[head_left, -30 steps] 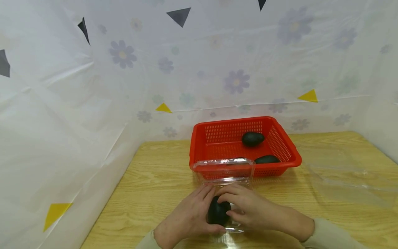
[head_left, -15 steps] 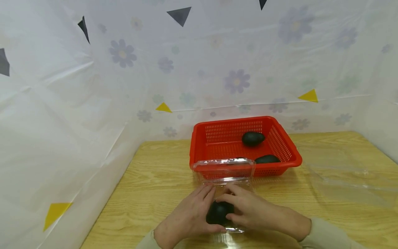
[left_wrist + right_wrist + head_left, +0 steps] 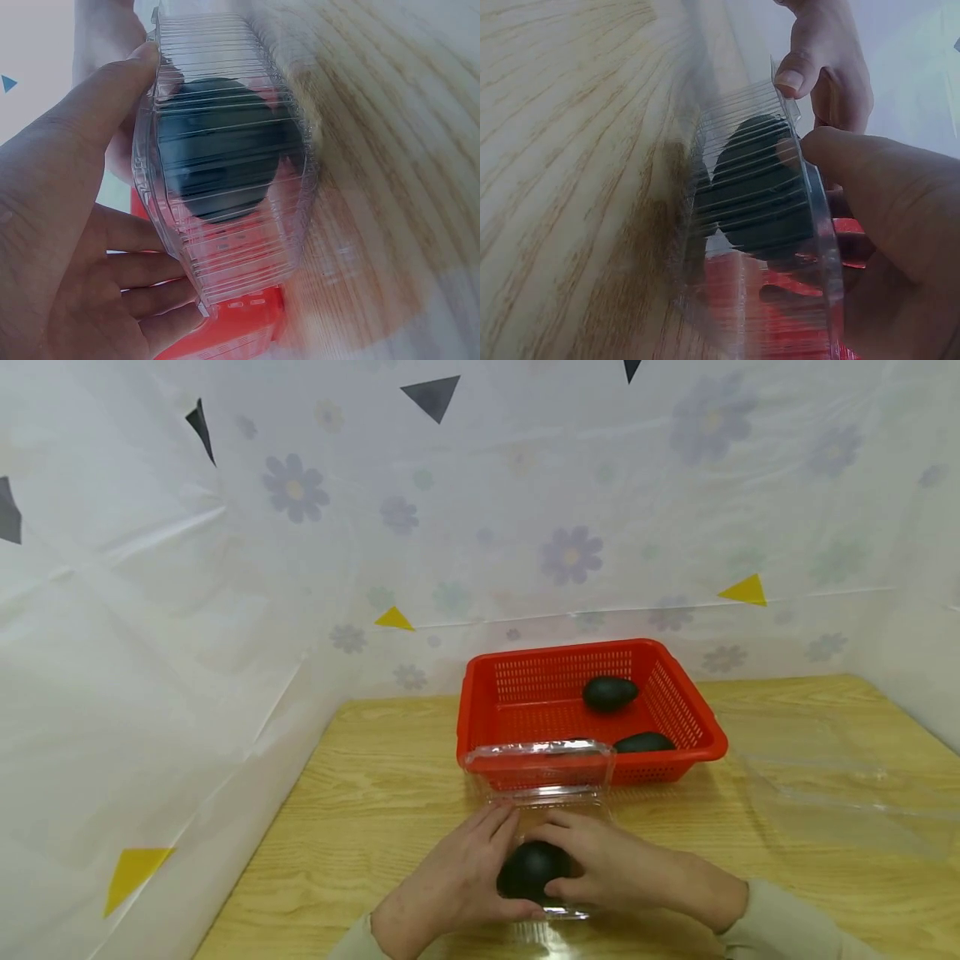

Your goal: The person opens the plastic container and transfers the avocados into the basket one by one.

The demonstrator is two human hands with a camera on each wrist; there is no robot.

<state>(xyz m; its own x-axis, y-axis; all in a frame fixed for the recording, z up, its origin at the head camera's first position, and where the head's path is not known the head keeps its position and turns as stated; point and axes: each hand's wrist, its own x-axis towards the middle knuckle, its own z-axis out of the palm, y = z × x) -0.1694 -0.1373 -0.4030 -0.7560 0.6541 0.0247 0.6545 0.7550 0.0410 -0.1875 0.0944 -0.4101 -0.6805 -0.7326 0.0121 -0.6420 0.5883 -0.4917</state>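
A dark green avocado lies in the base of a clear plastic clamshell box at the table's front. My right hand holds the avocado, thumb at its near side and fingers curled over its far side. The left hand grips the box at its left, its thumb on the near rim and its fingers along the side. Raised behind both hands is the box's hinged lid. The ribbed wall shows the avocado inside in both wrist views.
A red plastic basket stands right behind the lid. Inside it lie an avocado at the back, another avocado near the front wall and a partly hidden dark shape. Clear plastic lies on the wooden table at right.
Under my right hand the avocado has turned from upright in view to lying more sideways, shifting slightly right. The right fingers have followed it; the left hand has stayed in place.
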